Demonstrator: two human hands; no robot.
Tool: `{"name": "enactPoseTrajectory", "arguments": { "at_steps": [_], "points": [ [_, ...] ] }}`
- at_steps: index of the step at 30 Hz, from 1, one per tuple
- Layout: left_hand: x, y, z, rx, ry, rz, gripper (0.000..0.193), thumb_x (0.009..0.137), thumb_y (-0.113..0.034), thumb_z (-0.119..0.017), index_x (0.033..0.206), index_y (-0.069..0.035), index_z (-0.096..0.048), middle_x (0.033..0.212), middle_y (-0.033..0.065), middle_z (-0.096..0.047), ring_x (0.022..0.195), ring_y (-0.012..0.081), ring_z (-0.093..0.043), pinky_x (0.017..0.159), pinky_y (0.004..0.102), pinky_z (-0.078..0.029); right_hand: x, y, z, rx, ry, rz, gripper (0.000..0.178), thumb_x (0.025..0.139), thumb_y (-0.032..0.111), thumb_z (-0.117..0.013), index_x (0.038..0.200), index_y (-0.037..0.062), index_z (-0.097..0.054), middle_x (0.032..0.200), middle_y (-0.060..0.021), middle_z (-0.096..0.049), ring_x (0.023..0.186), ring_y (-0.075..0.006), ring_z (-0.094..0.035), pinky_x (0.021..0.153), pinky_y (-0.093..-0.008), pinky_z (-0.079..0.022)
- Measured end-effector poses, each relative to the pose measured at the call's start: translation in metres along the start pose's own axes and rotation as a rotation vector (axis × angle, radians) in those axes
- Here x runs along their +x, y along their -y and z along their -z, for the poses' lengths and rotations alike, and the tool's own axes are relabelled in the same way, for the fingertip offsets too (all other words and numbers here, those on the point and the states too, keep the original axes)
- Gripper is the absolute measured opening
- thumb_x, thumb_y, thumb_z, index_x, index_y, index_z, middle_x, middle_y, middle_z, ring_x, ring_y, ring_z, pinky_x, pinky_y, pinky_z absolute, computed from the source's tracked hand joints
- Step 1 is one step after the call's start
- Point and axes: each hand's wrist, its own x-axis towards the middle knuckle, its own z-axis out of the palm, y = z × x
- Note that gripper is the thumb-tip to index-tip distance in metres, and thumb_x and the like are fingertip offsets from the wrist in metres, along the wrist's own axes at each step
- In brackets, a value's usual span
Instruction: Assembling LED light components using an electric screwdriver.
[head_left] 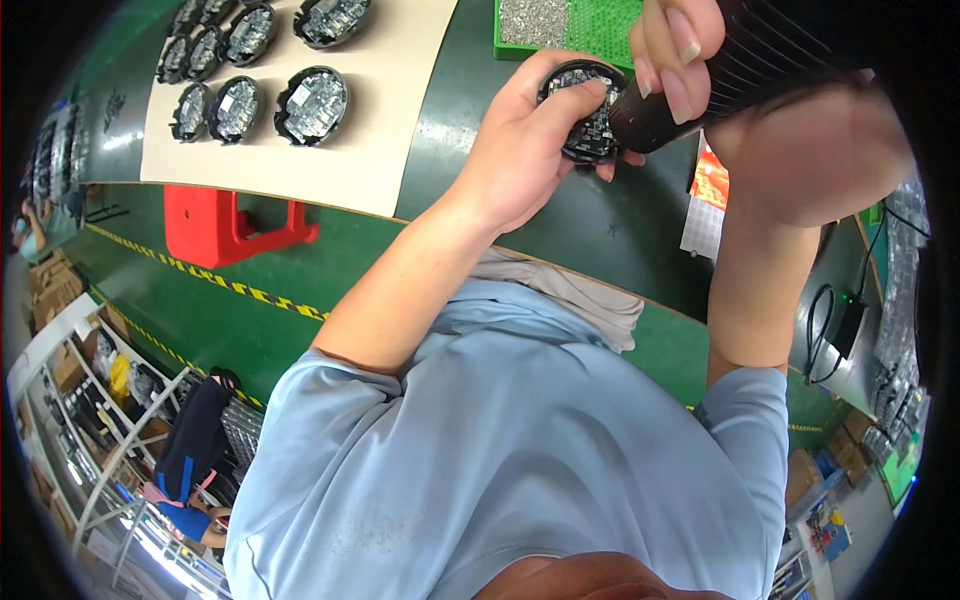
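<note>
Left-hand grip (525,150) is closed around a round black disc-shaped assembly with a circuit board showing in its face (590,110): thumb laid across the upper face, fingers curled under the far rim. Right-hand grip (690,50) is closed around the ribbed black barrel of a powered screwdriver (700,85), whose tip meets the disc's right edge.

Judged step: a fastener is being driven into the disc, mid-operation. The next move would call for keeping the tool square to the board and the disc steady against its push.

Pose: left forearm reaches up and forward, wrist bent inward; right forearm stands steeply, hand above the disc.

Disc is held in the air over the dark green surface (600,230). Left of the disc, well apart, a beige sheet (380,120) carries a row of similar round black assemblies (310,105). Just above the disc sits a green tray of small silver parts (560,25).
</note>
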Motion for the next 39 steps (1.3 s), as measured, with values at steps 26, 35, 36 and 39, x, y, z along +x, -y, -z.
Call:
{"name": "enactPoseTrajectory", "arguments": {
  "at_steps": [26,35,36,39],
  "points": [
    [0.004,0.003,0.003,-0.122,0.006,0.001,0.022,0.102,-0.009,-0.052,0.121,0.002,-0.050,0.094,0.0188,-0.069,0.077,0.0314,-0.072,0.059,0.0378,-0.056,0.002,-0.010,-0.009,-0.008,0.075,-0.181,0.062,0.096,0.064,-0.052,0.111,0.0062,-0.071,0.064,-0.0049,-0.062,0.048,-0.0117,-0.058,0.048,-0.0235,-0.050],
    [-0.002,0.003,-0.007,0.089,0.023,-0.006,0.028,0.104,-0.015,-0.051,0.127,0.001,-0.050,0.105,0.0226,-0.070,0.079,0.0305,-0.072,0.060,0.0344,-0.053,-0.032,0.020,0.066,-0.032,0.032,-0.162,0.060,0.096,0.062,-0.055,0.112,0.0067,-0.071,0.064,-0.0045,-0.062,0.049,-0.0114,-0.059,0.048,-0.0232,-0.050],
    [-0.007,0.003,-0.008,0.205,0.032,-0.027,0.029,0.105,-0.016,-0.051,0.130,-0.001,-0.049,0.106,0.0220,-0.070,0.081,0.0274,-0.072,0.060,0.0324,-0.054,-0.035,0.022,0.076,-0.041,0.017,-0.153,0.060,0.096,0.062,-0.055,0.112,0.0067,-0.072,0.064,-0.0044,-0.062,0.049,-0.0114,-0.059,0.048,-0.0232,-0.050],
    [-0.022,0.001,-0.016,0.412,0.075,-0.077,0.030,0.107,-0.018,-0.049,0.134,-0.005,-0.047,0.109,0.0211,-0.070,0.082,0.0232,-0.072,0.063,0.0289,-0.056,-0.036,0.021,0.101,-0.059,-0.037,-0.132,0.059,0.096,0.061,-0.056,0.113,0.0069,-0.072,0.064,-0.0043,-0.062,0.049,-0.0113,-0.059,0.048,-0.0231,-0.050]
  ]
}}
